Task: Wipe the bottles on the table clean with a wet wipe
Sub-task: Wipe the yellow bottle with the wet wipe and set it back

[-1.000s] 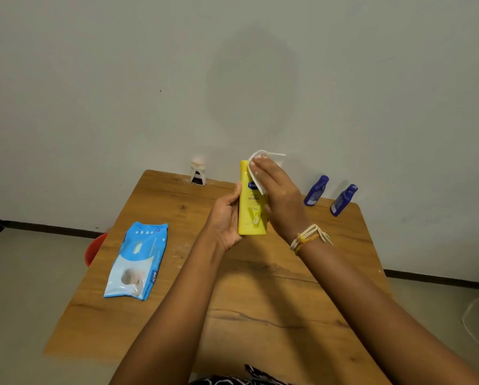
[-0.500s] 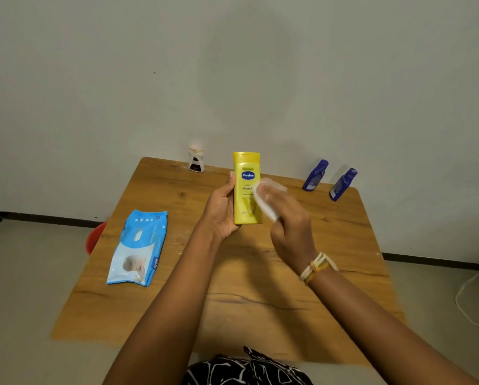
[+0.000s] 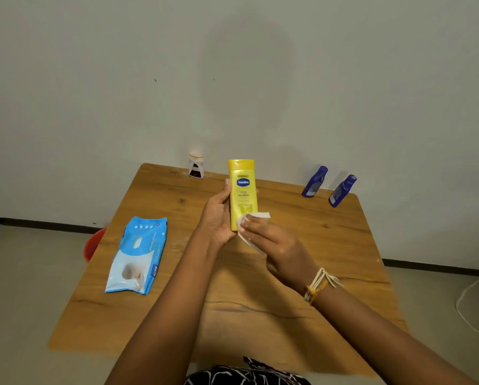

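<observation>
My left hand (image 3: 218, 218) holds a yellow lotion bottle (image 3: 242, 187) upright above the middle of the wooden table (image 3: 302, 245), gripping its left side. My right hand (image 3: 274, 245) presses a white wet wipe (image 3: 249, 226) against the bottle's lower right corner. Two dark blue bottles (image 3: 314, 181) (image 3: 342, 190) stand at the far right of the table near the wall. A small white bottle with a dark label (image 3: 196, 166) stands at the far edge, left of the yellow one.
A blue pack of wet wipes (image 3: 138, 258) lies flat on the table's left side. A red tub (image 3: 93, 244) sits on the floor beyond the left edge. A white cable (image 3: 469, 309) runs along the floor at right.
My right hand has slid the wipe down the yellow bottle, from its cap to its lower end. The bottle now faces me with its label showing.
</observation>
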The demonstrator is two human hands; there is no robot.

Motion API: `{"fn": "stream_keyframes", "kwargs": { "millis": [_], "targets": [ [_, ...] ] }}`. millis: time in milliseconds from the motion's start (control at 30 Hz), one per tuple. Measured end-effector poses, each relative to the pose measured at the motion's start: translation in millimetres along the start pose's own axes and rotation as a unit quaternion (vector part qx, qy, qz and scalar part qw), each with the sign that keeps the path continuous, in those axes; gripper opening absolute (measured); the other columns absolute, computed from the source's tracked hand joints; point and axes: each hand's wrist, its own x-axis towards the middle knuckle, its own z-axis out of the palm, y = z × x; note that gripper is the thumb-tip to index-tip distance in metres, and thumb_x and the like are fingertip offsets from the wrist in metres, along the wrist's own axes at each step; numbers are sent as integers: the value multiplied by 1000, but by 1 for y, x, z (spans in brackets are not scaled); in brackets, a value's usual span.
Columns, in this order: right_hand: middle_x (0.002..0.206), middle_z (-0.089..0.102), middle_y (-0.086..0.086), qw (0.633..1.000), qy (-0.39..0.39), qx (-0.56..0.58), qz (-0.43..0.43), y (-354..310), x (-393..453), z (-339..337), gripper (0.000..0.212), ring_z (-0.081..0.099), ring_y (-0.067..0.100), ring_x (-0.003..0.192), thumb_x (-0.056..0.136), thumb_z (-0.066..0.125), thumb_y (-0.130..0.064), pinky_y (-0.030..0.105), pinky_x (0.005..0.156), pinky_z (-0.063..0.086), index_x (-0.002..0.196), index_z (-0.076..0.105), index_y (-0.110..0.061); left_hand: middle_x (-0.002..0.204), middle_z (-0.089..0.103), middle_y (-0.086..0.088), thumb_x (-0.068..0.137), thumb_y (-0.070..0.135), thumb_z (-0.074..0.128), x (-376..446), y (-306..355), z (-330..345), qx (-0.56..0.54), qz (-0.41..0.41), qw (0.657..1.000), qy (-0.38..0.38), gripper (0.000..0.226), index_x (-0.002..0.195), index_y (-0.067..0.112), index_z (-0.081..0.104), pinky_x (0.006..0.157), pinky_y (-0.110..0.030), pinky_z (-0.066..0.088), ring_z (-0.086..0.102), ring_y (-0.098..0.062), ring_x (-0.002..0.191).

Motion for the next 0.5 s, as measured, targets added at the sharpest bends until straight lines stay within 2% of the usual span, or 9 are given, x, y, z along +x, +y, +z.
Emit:
{"fn": "stream_keyframes", "kwargs": {
  "millis": [100,167,200,300,400,500],
  "targets": [
    [130,58,13,988,122,61,77,12,15,-13,54,49,20,128,76,35,9,41,103,44,122,61,-1,107,68,-17,98,39,40,4,-5,0,18,-1,1000,8,47,129,5,53,80,-41,55,68,-27,91],
    [130,58,11,960,216,90,154,20,41,-22,59,49,17,128,74,34,10,37,107,41,125,60,-3,103,69,-16,100,33,38,5,-7,-1,30,9,999,4,42,130,7,52,74,-38,57,70,-26,86],
    [131,58,11,951,235,101,176,23,55,-26,57,48,16,128,76,33,7,33,108,40,126,59,-4,102,69,-16,101,32,38,6,-8,0,39,14,999,3,40,128,8,53,73,-39,57,70,-26,85],
    [132,58,9,958,204,104,171,26,81,-24,50,48,15,128,83,33,-3,31,109,39,126,59,-5,99,70,-14,101,32,39,11,-9,3,51,36,998,12,36,122,10,58,74,-39,57,70,-24,82],
    [136,54,10,969,165,98,158,17,69,-5,52,44,17,133,80,39,8,34,111,37,127,58,-6,99,70,-14,99,38,43,16,-8,7,56,57,997,20,40,116,8,62,75,-38,57,70,-24,83],
    [140,50,9,973,138,116,146,-4,37,8,48,40,13,135,86,36,-7,27,111,35,130,55,-5,81,67,-10,95,42,49,16,-5,8,79,67,994,25,37,106,9,60,65,-33,56,66,-21,68]
  ]
}}
